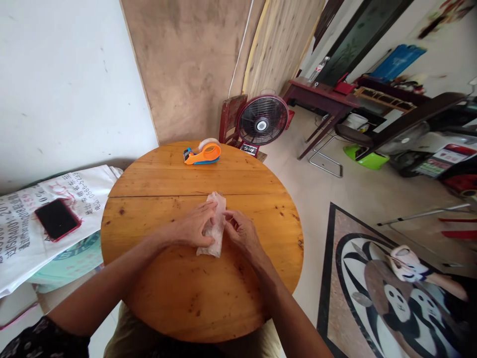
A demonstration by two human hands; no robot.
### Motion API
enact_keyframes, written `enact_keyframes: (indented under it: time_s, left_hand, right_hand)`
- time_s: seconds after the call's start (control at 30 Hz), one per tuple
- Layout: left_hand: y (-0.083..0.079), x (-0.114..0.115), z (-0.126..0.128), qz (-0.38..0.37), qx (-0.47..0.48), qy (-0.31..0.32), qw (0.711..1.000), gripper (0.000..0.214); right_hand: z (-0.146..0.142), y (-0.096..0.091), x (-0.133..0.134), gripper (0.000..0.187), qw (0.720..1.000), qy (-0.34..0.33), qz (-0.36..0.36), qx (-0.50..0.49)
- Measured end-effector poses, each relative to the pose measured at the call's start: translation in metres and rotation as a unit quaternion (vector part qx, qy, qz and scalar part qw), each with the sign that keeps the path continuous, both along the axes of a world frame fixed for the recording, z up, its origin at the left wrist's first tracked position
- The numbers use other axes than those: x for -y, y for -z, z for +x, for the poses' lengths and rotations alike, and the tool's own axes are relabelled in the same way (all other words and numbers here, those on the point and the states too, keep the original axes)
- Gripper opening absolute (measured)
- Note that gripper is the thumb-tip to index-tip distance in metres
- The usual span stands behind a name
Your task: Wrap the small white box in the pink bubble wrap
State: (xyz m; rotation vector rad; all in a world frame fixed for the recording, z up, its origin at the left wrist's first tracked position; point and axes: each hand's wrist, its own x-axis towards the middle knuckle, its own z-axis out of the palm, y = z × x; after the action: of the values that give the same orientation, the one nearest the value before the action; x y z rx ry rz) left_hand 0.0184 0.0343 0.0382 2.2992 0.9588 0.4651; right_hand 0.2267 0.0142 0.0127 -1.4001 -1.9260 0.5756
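A long, narrow packet in pale, translucent, crinkled wrap that looks like bubble wrap [216,226] lies near the middle of the round wooden table [160,278]. What is inside the wrap cannot be made out. My left hand [196,223] grips the packet from the left, its thumb low on the near part and its fingers higher up. On the other side, my right hand [241,231] has its fingers bent and its fingertips pinched at the packet's right edge. Beyond both hands, an orange and blue tape dispenser [203,153] with a tape roll rests toward the table's far edge.
To the left, a red-edged phone [57,220] lies on a printed white sack [93,186]. A fan [263,122] and a wooden chair [233,117] stand behind the table. At right are a dark red desk [324,93], a panda-patterned floor area [372,268] and another person's foot [406,263].
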Motion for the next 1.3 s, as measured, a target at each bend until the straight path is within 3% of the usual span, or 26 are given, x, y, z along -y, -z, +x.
enact_keyframes:
  time_s: [0.13,0.3,0.4,0.53,0.6,0.73,0.83,1.0,1.3]
  left_hand:
    - [-0.009,-0.018,0.003,0.003,-0.018,0.052,0.998,0.030]
    - [-0.003,-0.023,0.007,0.038,-0.020,0.060,0.997,0.030]
    - [0.001,-0.013,0.005,0.048,-0.029,0.025,0.998,0.035]
    - [0.000,0.015,0.004,0.089,-0.054,-0.075,0.992,0.049]
    - [-0.002,0.027,0.006,0.120,-0.054,-0.077,0.988,0.043]
    - [-0.003,0.034,0.010,0.136,-0.062,-0.027,0.988,0.028]
    - [-0.001,0.031,0.010,0.123,-0.057,-0.014,0.991,0.024]
    - [0.004,0.033,0.010,0.133,-0.032,-0.028,0.990,0.024]
    - [0.007,0.041,0.010,0.146,-0.022,-0.050,0.988,0.025]
  right_hand:
    - [0.002,0.003,-0.001,0.026,1.000,0.012,0.021,-0.019]
    - [0.002,0.002,-0.003,0.031,0.998,-0.023,0.059,0.024]
    - [-0.001,-0.002,-0.007,0.028,0.990,-0.043,0.067,0.112]
    - [-0.008,-0.006,-0.012,0.022,0.976,-0.054,0.053,0.203]
    - [-0.009,-0.004,-0.013,0.022,0.975,-0.051,0.048,0.213]
    - [-0.007,0.004,-0.015,0.020,0.985,-0.026,0.028,0.167]
    - [-0.002,0.004,-0.019,0.022,0.994,0.044,-0.001,0.100]
    - [0.003,-0.005,-0.037,0.038,0.983,0.138,-0.112,0.054]
    - [-0.011,0.005,-0.063,0.029,0.972,0.062,-0.215,-0.067]
